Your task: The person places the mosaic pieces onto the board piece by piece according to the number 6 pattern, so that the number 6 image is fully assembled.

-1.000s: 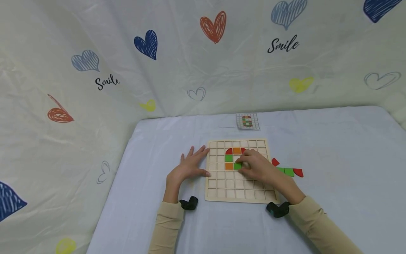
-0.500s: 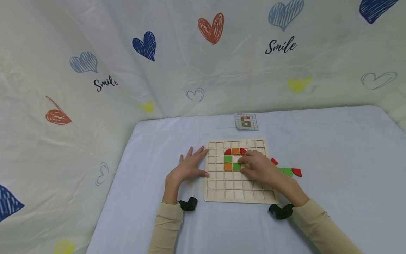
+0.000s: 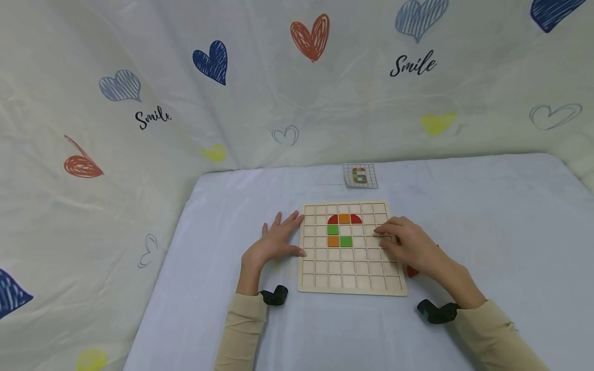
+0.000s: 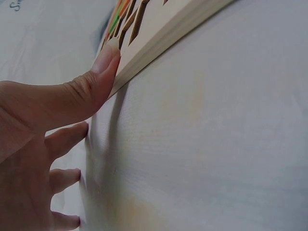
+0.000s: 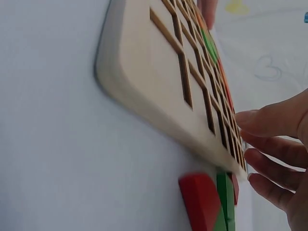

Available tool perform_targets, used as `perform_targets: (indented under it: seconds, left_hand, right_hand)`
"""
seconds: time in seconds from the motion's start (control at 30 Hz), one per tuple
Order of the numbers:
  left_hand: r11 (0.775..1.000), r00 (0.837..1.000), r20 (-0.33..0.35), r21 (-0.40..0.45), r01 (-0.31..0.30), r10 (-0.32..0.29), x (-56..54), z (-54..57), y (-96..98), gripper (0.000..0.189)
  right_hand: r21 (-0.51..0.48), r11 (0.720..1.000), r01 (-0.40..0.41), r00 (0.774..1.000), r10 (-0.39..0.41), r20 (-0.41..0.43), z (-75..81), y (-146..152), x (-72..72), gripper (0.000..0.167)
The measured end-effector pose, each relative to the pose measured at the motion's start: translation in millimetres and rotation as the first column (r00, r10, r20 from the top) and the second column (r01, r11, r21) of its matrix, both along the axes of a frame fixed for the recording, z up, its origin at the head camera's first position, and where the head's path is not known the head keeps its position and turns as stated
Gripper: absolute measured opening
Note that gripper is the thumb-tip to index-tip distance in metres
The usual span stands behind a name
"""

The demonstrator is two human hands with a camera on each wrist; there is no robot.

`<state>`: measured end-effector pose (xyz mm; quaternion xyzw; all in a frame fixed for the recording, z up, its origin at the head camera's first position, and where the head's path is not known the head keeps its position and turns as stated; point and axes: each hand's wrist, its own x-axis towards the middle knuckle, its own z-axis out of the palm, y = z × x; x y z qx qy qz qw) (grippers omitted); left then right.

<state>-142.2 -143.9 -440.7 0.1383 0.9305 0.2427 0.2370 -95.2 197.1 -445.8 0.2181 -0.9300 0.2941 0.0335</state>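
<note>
Grid board [image 3: 366,281]: pale wood, between the hands; six red, orange, green tiles [image 3: 344,219] set in.
Left hand [image 3: 274,245]: spread, thumb on board's left edge, gripping nothing.
Right hand [image 3: 413,245]: over board's right edge, fingers loosely bent, empty.
Loose tiles [image 5: 199,197]: right of board, partly hidden.
Tablecloth [image 3: 334,330]: white, under board.
Wall cloth [image 3: 260,108]: heart-printed, beyond board.

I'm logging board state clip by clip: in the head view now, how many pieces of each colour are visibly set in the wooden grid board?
Red pieces: 2
Orange pieces: 2
Green pieces: 2
Total visible in the board: 6
</note>
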Motion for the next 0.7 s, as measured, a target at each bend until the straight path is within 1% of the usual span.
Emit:
perform_targets:
  seconds: [0.1,0.27,0.43,0.7]
  left_hand:
    - [1.0,1.0,0.007,0.001,-0.002,0.002,-0.4,0.0,-0.8,0.098]
    - [1.0,1.0,0.001,0.016,0.0,0.0,-0.4,0.7,-0.8,0.098]
    - [1.0,1.0,-0.001,0.015,0.001,-0.001,0.4,2.2,-0.2,0.097]
    - [1.0,1.0,0.004,0.019,-0.004,0.003,0.4,1.3,-0.5,0.097]
  right_hand:
    - [0.007,1.0,0.013,1.0,-0.013,0.009,-0.2,10,0.9,0.026]
    - [0.049,0.998,0.027,1.0,-0.027,-0.003,-1.4,23,0.4,0.026]
    - [0.065,0.997,0.032,0.999,-0.032,-0.009,-4.9,34,-0.4,0.027]
    - [0.077,0.997,0.007,1.0,-0.007,-0.007,-6.8,42,-4.0,0.029]
